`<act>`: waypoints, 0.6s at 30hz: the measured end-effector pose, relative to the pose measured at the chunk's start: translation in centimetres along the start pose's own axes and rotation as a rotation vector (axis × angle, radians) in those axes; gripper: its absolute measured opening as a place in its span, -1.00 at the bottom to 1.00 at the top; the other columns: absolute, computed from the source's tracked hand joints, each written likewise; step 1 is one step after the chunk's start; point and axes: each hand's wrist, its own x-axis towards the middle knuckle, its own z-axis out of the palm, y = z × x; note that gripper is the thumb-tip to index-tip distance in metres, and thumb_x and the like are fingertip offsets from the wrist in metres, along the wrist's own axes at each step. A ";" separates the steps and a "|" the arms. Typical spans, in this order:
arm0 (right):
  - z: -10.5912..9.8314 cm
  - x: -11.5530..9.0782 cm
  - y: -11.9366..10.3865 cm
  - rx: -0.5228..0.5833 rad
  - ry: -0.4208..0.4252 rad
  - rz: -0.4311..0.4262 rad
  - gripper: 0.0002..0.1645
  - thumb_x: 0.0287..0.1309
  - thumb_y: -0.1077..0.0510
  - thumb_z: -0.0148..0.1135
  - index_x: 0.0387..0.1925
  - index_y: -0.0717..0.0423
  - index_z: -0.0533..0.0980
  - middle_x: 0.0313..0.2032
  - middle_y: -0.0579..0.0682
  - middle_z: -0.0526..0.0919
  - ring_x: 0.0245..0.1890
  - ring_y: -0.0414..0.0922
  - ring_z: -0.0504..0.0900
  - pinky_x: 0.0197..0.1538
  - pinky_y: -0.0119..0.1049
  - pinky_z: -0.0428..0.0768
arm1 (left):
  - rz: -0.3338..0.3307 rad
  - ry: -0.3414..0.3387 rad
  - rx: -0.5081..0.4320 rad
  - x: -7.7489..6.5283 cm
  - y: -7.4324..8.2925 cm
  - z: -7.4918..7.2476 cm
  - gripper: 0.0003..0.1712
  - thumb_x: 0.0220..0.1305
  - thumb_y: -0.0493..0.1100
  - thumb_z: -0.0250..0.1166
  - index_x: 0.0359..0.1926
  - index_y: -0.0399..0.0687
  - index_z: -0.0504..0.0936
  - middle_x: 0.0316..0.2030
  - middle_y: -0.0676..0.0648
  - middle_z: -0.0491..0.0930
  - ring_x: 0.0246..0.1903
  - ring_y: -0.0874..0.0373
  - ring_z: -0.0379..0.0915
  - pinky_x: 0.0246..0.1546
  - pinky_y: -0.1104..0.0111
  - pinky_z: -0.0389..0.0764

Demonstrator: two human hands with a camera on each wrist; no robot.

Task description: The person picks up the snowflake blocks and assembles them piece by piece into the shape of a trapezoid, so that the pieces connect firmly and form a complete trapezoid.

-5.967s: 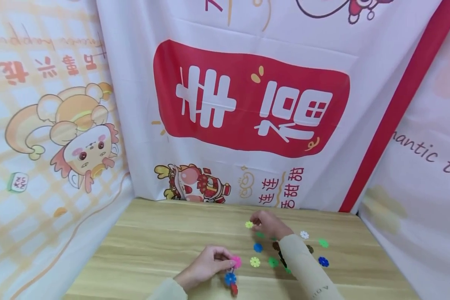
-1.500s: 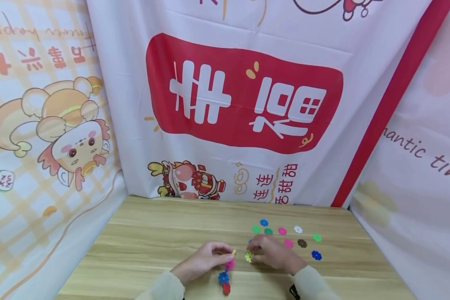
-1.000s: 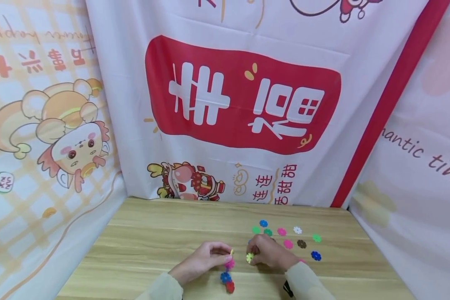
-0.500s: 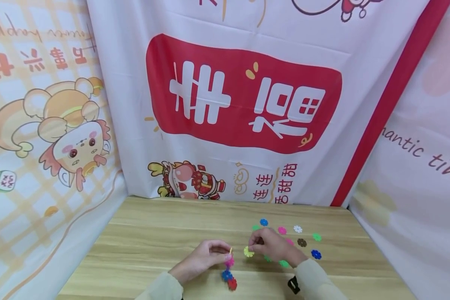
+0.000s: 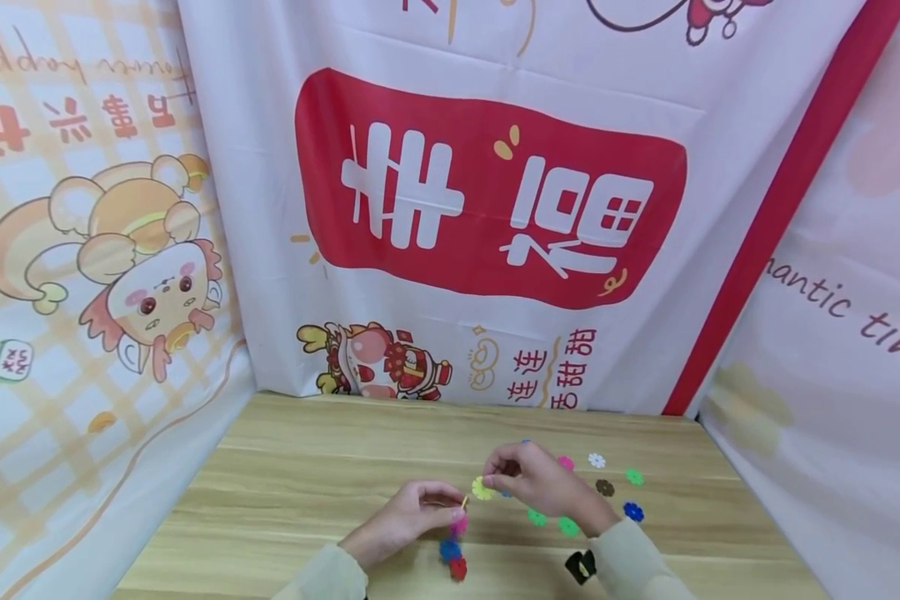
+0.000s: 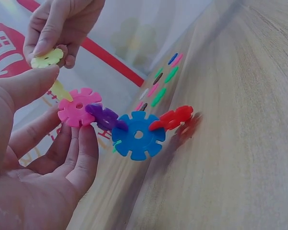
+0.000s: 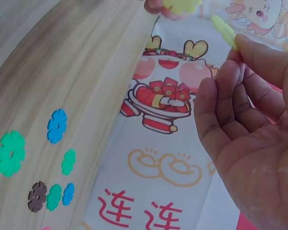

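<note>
right-hand fingers [image 7: 225, 77] pinch a yellow disc [image 7: 223, 30] by its rim.

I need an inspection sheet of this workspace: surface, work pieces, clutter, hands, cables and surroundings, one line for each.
Surface: wood-grain table, loose flower pieces spread toward its right.
Work pieces: chain of yellow, pink, purple, blue and red; separate yellow piece, not joined to it.
Clutter: black item at the right sleeve, kind unclear.
Hands: left hand holds the chain; right hand pinches the separate yellow piece.
Cables: nothing seen.
Surroundings: printed cloths at left, back and right.
</note>
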 end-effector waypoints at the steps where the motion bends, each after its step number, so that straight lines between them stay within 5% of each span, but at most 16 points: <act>1: 0.0 0.0 -0.2 -0.006 0.000 0.000 -0.92 0.41 0.07 0.36 -0.25 -0.06 0.68 -0.35 0.02 0.75 -0.41 -0.35 0.57 -0.30 -0.43 0.67 | 0.003 -0.003 -0.003 0.0 0.0 0.0 -0.56 0.46 -0.02 0.39 0.21 -0.18 0.66 0.17 -0.33 0.68 0.04 0.14 0.69 0.13 0.43 0.66; 18: 1.3 0.6 -0.4 -0.047 -0.004 0.004 -0.93 0.36 0.09 0.41 -0.27 -0.03 0.70 -0.38 -0.22 0.70 -0.39 -0.37 0.60 -0.26 -0.44 0.70 | 0.026 -0.007 0.010 0.3 0.4 0.5 -0.56 0.42 -0.02 0.43 0.15 -0.22 0.69 0.14 -0.38 0.68 -0.02 0.18 0.71 0.04 0.47 0.70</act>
